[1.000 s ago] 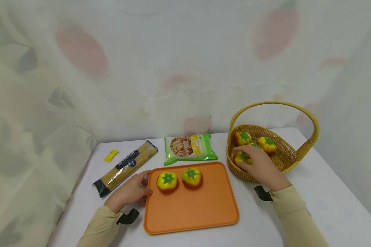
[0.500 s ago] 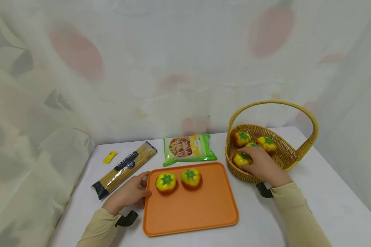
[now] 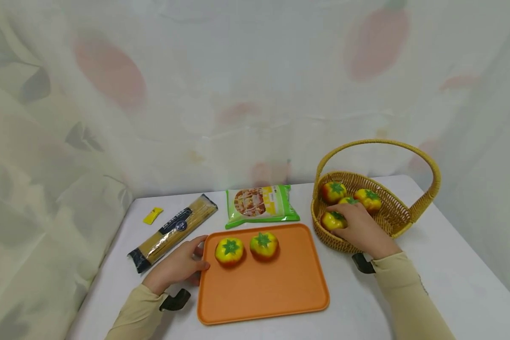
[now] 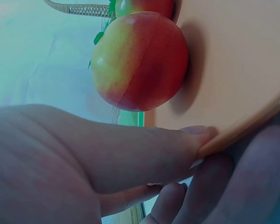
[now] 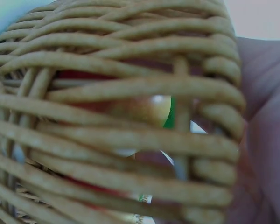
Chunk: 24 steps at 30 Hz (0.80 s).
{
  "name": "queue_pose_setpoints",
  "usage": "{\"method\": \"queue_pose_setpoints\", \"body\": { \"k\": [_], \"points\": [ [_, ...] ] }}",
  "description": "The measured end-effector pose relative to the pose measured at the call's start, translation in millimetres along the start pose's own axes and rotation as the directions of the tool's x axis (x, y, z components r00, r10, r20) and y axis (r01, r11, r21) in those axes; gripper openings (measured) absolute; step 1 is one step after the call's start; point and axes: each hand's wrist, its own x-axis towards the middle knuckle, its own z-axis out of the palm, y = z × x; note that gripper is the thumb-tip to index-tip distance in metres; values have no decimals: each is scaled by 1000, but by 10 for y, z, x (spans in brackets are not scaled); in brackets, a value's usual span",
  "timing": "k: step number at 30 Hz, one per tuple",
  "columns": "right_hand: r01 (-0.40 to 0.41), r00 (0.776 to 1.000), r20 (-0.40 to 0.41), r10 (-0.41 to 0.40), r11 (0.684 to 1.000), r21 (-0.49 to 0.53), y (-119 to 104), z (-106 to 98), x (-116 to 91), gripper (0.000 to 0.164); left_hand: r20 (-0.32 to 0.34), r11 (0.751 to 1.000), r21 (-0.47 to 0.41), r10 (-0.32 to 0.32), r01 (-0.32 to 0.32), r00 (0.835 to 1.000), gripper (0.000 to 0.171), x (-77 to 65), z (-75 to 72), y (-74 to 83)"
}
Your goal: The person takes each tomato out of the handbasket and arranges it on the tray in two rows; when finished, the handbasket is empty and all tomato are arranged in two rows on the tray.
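My left hand (image 3: 182, 262) pinches the left rim of an orange tray (image 3: 263, 288), thumb on top and fingers beneath, as the left wrist view shows. Two round yellow-red fruits with green star-shaped leaf caps sit on the tray: a left fruit (image 3: 229, 251) and a right fruit (image 3: 264, 245). Inside the wicker basket (image 3: 391, 222), my right hand (image 3: 361, 226) grips the front fruit (image 3: 332, 221) between thumb and fingers. Behind that hand lie a back-left fruit (image 3: 334, 191), a right-hand fruit (image 3: 368, 200) and a partly covered fruit (image 3: 348, 200). Wicker weave hides most of the grip in the right wrist view.
A pack of spaghetti (image 3: 174, 231) lies slanted left of the tray, with a small yellow packet (image 3: 153, 215) beyond it. Behind the tray is a green-edged food bag (image 3: 261, 206). The basket's tall handle (image 3: 378, 141) arches over its opening.
My right hand's thumb and fingers have closed in on the front fruit in the basket. My left hand stays on the tray rim, and the tray has not moved.
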Motion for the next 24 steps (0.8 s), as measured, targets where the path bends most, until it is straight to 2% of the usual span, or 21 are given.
{"method": "queue_pose_setpoints", "body": {
  "k": [5,13,24],
  "points": [
    [9,1000,-19,-9,1000,-9,-9,-18,-12,51,1,1000,7,-12,12,1000,83,-9,-4,18],
    [-1,999,-48,1,1000,12,-78,-153,-79,55,-3,1000,10,-13,13,1000,83,-21,-11,45],
    [19,995,-101,-16,1000,19,-245,-213,-132,58,-4,1000,18,-15,15,1000,84,-25,-2,57]
  ]
}}
